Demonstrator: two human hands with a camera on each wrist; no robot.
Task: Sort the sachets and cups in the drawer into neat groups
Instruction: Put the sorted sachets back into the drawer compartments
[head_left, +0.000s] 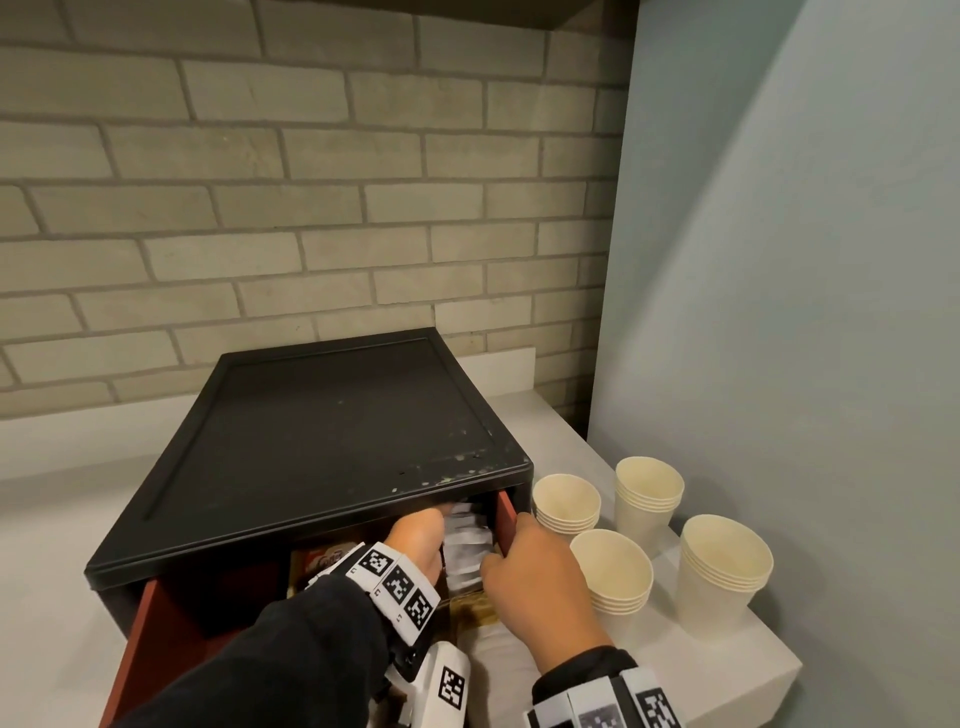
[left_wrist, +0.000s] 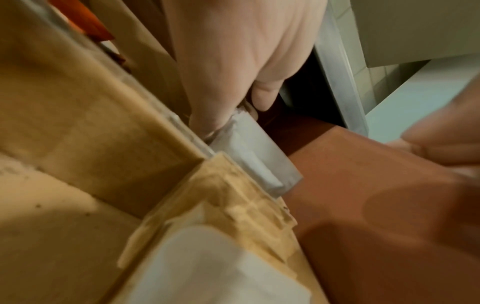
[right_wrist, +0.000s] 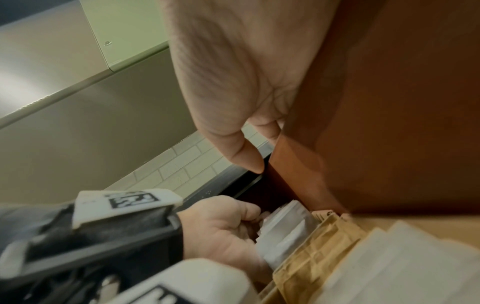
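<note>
From the head view, a black cabinet (head_left: 322, 447) sits on a pale counter (head_left: 691, 670) against a brick wall, its red-brown drawer (head_left: 140, 639) pulled out toward the person. The left hand (head_left: 415, 545) reaches deep into the drawer's right rear corner, under the cabinet's front lip, and its fingers are hidden there. Beside it a row of white sachets (head_left: 467, 545) stands on edge along the drawer's right wall, the row running front to back. The right hand (head_left: 535, 577) rests at the drawer's right edge, fingers curled down onto the near end of that row; whether it pinches a sachet I cannot tell from here. In front of the white ones lie brown sachets (head_left: 475, 610). Four stacks of paper cups (head_left: 724, 571) stand upright, mouths up, on the counter's right end, outside the drawer. In the left wrist view, the left hand (left_wrist: 241, 61) pinches the far end of a white sachet (left_wrist: 257, 160) between thumb and fingertips; the sachet's long axis runs along the drawer's red wall (left_wrist: 363, 205), and it stands on edge against brown sachets (left_wrist: 233, 205). In the right wrist view, the right hand (right_wrist: 233, 82) hangs with thumb and a finger pointing down beside the drawer's inner wall (right_wrist: 389, 102), loosely apart and holding nothing visible, while the left hand (right_wrist: 223, 232) is curled around the white sachets (right_wrist: 285, 232), with brown sachets (right_wrist: 319, 257) just beside them.
</note>
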